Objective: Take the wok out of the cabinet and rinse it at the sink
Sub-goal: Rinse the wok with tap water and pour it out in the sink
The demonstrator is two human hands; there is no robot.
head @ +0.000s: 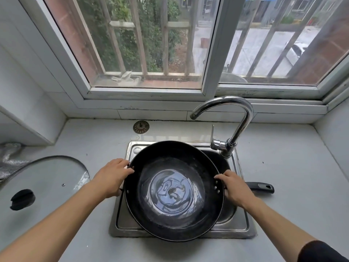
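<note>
Window (151,44) behind the sink, barred outside, panes closed. Grey bench (292,167) surrounding the sink on all sides. Steel sink (243,227) set into the bench, taken here as landmark. Black wok (173,190) held over the sink basin, covering most of it, mouth upward, a shallow pool of water lying in its bottom. Glass lid (47,178) with black knob flat on the bench, well left of the sink, apart from the wok. Chrome faucet (238,118) rising from the sink's rear right corner, spout arched leftward above the far rim of the wok; no water seen running. Left hand (113,176) at the sink's left edge, fingers curled over the wok's left rim, gripping it. Right hand (234,188) at the sink's right edge, closed on the wok's right rim at the riveted handle root. Black handle (261,187) projecting right of the sink, beyond the right hand, over the bench. Round metal strainer (141,126) lying on the bench just behind the sink.
</note>
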